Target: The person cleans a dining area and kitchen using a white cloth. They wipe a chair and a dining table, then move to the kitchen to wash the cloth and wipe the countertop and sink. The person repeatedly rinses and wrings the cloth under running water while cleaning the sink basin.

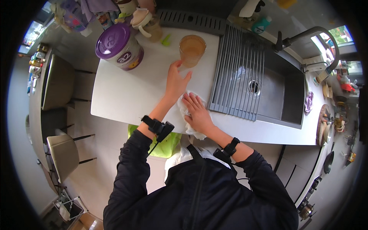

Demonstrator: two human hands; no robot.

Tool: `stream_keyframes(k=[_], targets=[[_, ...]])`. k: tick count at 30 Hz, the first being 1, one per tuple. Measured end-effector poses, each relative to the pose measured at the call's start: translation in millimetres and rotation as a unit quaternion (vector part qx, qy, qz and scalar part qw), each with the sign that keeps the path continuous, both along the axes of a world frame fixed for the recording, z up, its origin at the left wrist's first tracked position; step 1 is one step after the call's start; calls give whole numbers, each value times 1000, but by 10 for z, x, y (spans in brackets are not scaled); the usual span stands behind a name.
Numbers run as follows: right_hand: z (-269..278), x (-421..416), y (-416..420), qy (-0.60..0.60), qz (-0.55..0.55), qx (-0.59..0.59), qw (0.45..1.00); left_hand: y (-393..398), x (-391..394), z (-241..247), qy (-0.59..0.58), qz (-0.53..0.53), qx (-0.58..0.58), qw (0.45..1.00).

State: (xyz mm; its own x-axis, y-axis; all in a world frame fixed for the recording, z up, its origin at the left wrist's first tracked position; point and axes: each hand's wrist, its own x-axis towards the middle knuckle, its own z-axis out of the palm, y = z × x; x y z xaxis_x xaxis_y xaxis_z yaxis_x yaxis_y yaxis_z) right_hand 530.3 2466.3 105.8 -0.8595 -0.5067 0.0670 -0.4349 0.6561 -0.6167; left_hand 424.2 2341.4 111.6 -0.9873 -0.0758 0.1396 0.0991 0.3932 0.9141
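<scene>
My left hand [176, 82] reaches over the white countertop [129, 92], thumb and fingers apart. Its fingertips come close to the base of a ribbed clear cup [192, 50] of brownish liquid; whether they touch it I cannot tell. Under my right hand [198, 115] lies a crumpled white cloth or paper towel [184, 109], pressed flat against the counter near its front edge. Left of the cup stands a formula tin [119, 47] with a purple lid. A small green plastic piece [166, 40] rests between the tin and the cup.
A roll-up drying rack [238, 74] covers the left part of the dark sink [279, 92], below a pull-down faucet [319, 31]. Behind the tin is a lidded jug [149, 26]. A green bag [161, 146] hangs or stands below the counter edge. Chairs [64, 155] stand at left.
</scene>
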Motion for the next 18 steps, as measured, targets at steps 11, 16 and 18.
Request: stream_keyframes(k=[11, 16, 18], targets=[[-23, -240, 44, -11, 79, -7, 997, 185, -465, 119, 28, -14, 68, 997], [-1, -255, 54, -9, 86, 25, 996, 110, -473, 92, 22, -11, 59, 998], [8, -250, 50, -8, 81, 26, 996, 95, -497, 61, 31, -8, 49, 998]])
